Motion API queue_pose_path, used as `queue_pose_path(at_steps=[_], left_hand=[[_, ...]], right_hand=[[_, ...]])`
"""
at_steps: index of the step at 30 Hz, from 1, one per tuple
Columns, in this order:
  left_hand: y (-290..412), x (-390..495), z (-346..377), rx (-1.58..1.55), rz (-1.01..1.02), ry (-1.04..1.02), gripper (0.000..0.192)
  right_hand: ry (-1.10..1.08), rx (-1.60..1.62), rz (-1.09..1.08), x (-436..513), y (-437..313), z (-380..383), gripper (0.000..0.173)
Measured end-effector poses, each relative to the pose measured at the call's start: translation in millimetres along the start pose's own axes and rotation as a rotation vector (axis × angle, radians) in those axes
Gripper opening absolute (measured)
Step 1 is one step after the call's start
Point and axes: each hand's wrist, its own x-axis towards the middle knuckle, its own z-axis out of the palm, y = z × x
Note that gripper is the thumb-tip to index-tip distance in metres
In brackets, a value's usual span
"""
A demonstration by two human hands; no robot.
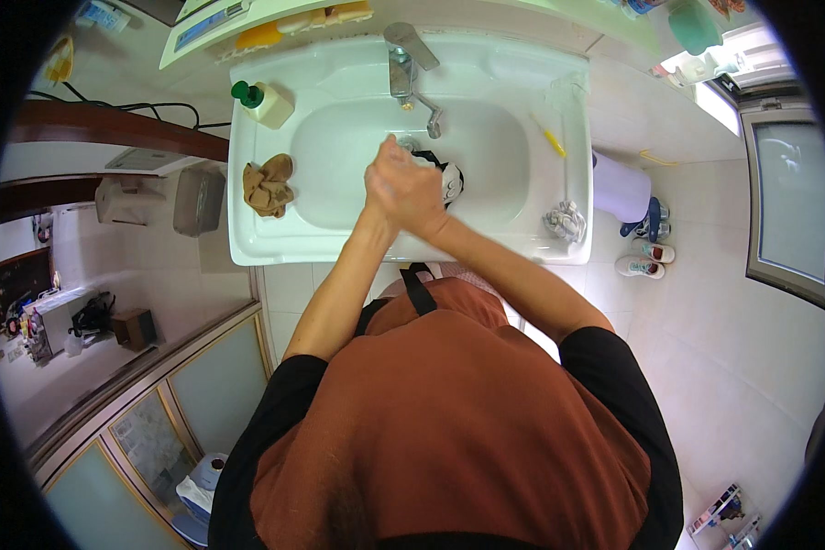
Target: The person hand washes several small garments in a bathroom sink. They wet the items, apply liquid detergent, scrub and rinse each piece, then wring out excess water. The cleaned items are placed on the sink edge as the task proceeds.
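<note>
My left hand [387,165] and my right hand [416,196] are pressed together over the basin of a white ceramic sink [316,247]. Their fingers overlap, and whether anything lies between the palms is hidden. Just right of them, partly behind the hands, a black and white cloth item [452,182] lies in the basin. Above stands a chrome faucet [400,69] with a bent swivel spout [434,124]. A crumpled brown cloth item [268,185] rests on the left ledge, and a bunched grey-white cloth item [565,221] on the right ledge.
A pump bottle [268,106] with a green top stands at the sink's upper left. A thin yellow-handled tool [554,143] lies on the right ledge. A shelf [206,31] overhangs the back edge. Shoes [641,267] are on the floor at right, near an open window [794,199].
</note>
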Motion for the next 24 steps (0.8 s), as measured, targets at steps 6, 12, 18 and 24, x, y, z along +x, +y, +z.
queue_pose_path(at_steps=[6,12,18,24], left_hand=[[-3.8,10.7,-8.1,-0.812,-0.222,-0.013,0.043],[7.8,9.1,-8.7,-0.817,-0.286,-0.032,0.035],[22.7,16.0,-75.9,0.099,0.038,-0.486,0.048],[22.3,25.8,-137.9,-0.173,0.008,-0.13,0.033]], right_hand=[[0.011,0.026,0.033,-3.3,-18.9,-6.4,0.024],[-0.152,0.143,0.268,36.8,9.6,-27.2,0.015],[-0.633,1.276,0.455,67.6,66.3,-51.0,0.036],[-1.162,0.713,0.163,74.7,91.1,-87.1,0.037]])
